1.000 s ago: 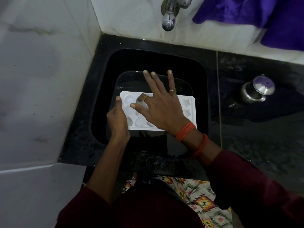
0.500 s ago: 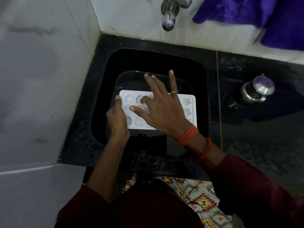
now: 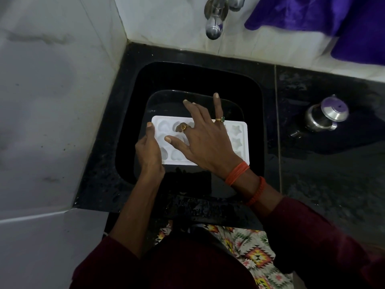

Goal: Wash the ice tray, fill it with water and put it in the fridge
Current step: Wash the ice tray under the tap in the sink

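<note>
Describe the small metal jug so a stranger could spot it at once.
Start at the black sink under the tap; the dark counter runs off to its right. Near the back wall on that counter stands the small metal jug. It is the only shiny steel thing there, with a purple-topped lid.

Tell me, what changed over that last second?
The right hand slid slightly back toward the person across the ice tray, index finger still bent into a cup. Nothing was grabbed or released. The left hand still holds the tray's left edge; tray and tap unmoved.
</note>
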Demonstrator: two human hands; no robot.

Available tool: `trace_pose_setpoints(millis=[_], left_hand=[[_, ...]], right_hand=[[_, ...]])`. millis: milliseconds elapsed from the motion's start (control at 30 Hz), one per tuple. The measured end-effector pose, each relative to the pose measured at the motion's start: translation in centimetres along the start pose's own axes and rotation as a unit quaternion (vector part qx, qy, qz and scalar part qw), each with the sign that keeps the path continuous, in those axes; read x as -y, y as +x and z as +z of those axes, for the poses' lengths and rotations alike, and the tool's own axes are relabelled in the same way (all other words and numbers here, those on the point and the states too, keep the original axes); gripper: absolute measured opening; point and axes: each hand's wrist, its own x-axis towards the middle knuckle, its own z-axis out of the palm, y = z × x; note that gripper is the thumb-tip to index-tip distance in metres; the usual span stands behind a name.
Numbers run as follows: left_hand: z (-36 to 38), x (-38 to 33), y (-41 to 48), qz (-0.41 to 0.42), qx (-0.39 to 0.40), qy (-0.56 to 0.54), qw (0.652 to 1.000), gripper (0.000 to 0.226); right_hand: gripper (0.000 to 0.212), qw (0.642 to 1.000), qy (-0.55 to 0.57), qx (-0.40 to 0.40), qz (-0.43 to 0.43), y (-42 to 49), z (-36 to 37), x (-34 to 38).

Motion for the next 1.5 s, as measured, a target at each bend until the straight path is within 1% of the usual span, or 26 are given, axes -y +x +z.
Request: trace_pose_setpoints(millis=[233,433,567,867,1000,1133,1233,1333,1500], left_hand=[[0.2,-0.1,-0.1,0.001,-0.005,0.013,1.0,0.034],[0.4,0.0,-0.3,0.01,0.016,0.001,1.0,0.04],[0.5,0.0,-0.3,-0.001,0.019,-0.009,1.0,0.039],[0.4,-0.1,-0.3,0.003,0.02,-0.008,1.0,0.038],[0.4,-0.1,-0.4,0.005,0.023,-0.007,1.0,0.039],[0.5,0.0,-0.3,0.002,0.021,-0.007,1.0,0.038],[0.4,-0.1,-0.2,0.002,0.02,-0.002,1.0,0.039],[0.3,-0.2,-0.1,0.002,0.015,0.002,1.0,0.039],[0.4,-0.2,-0.3,0.009,0.021,0.008,1.0,0.035]], right_hand=[[0.06,1.0,0.016,-0.021,0.002,0.8,-0.7,0.6],[0.06,0.999,-0.004,0.036,-0.032,1.1,0.1,1.0],[0.061,0.998,-0.004,0.043,-0.041,1.3,0.5,0.9],[0.064,0.999,0.001,0.005,-0.053,1.9,-0.3,1.0],[0.064,0.998,-0.004,0.013,-0.053,1.9,0.1,1.1],[0.068,0.998,0.004,0.016,-0.056,2.2,-0.1,1.1],[0.065,0.998,-0.001,0.013,-0.061,2.1,-0.2,1.1],[0.062,0.999,-0.013,-0.002,-0.051,2.1,0.0,1.1],[0.064,0.999,-0.021,-0.006,-0.028,2.5,0.1,1.5]])
